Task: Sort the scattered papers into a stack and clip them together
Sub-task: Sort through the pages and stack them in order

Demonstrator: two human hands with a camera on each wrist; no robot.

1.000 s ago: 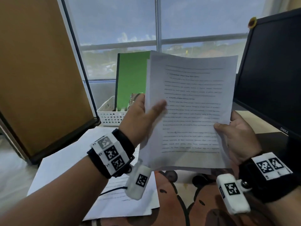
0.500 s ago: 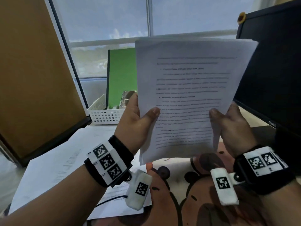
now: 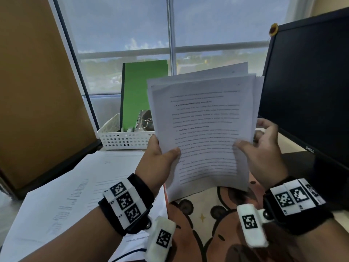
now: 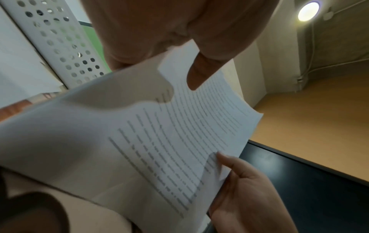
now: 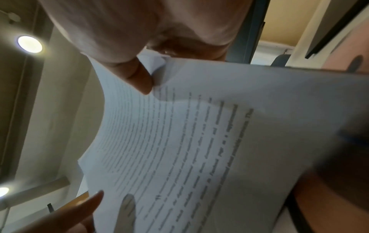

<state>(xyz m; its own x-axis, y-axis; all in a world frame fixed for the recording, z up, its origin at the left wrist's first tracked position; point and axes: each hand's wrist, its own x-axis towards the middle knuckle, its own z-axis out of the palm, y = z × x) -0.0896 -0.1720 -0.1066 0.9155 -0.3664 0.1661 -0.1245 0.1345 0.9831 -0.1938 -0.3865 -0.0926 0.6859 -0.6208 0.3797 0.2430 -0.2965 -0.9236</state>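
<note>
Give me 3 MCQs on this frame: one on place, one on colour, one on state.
1. Where are the held papers?
A. in the basket
B. up in front of the window
C. flat on the desk

2. What colour is the folder in the basket?
A. green
B. red
C. blue

3. How are the held papers' top edges?
A. flush
B. clipped
C. fanned, uneven

Answers:
1 B, the left hand and right hand hold them raised.
2 A, it is plainly green.
3 C, several offset edges show in the head view.
</note>
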